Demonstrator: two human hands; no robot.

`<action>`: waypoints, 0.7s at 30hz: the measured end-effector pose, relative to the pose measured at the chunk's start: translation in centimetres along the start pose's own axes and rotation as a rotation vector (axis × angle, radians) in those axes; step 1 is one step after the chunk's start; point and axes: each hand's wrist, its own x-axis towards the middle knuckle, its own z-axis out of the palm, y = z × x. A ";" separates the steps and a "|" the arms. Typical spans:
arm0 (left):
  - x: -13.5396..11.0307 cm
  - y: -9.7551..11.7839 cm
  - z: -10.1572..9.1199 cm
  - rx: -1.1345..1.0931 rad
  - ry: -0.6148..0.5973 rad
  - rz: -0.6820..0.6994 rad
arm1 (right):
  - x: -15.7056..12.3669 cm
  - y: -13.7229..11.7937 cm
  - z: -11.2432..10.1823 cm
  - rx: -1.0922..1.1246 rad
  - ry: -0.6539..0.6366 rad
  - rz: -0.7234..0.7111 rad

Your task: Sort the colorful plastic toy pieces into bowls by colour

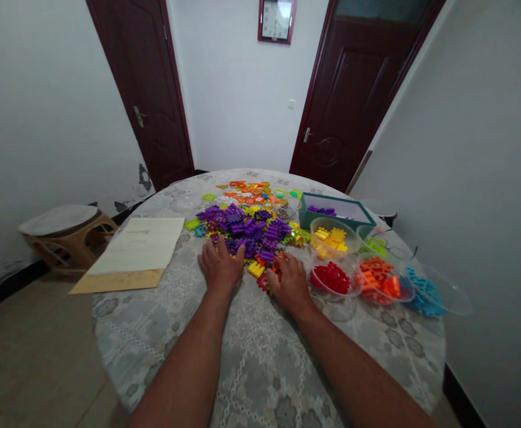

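Observation:
A heap of purple plastic building pieces (pixel 247 229) lies in the middle of the table. At its near left edge, my left hand (pixel 220 264) rests palm down, fingers spread and touching the purple pieces. My right hand (pixel 291 282) is at the near right edge, its fingers apart and bent over some red and orange pieces that it partly hides. A yellow piece (pixel 256 269) sits between the two hands. Just right of my right hand stands a clear bowl of red pieces (pixel 332 278).
More clear bowls hold yellow (pixel 332 238), orange (pixel 379 279) and blue pieces (pixel 423 291). Behind them is a green box (pixel 367 226) with purple pieces inside. Orange pieces (pixel 249 191) lie at the back. Paper sheets (pixel 138 244) overhang the left edge of the round table (pixel 247 368).

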 end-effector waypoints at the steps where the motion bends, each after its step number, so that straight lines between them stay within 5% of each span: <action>1: 0.0 -0.1 0.2 0.021 -0.048 0.015 | 0.0 -0.2 0.1 -0.042 0.004 0.024; 5: 0.0 -0.6 0.6 0.088 -0.160 0.073 | -0.1 -0.5 0.5 -0.100 -0.054 0.010; 11: -0.5 -0.7 0.6 0.097 -0.137 0.165 | -0.2 0.1 0.7 -0.002 -0.033 -0.115; 21: -4.7 2.2 -0.3 -0.099 -0.195 0.165 | -0.4 0.4 1.1 0.066 -0.028 -0.152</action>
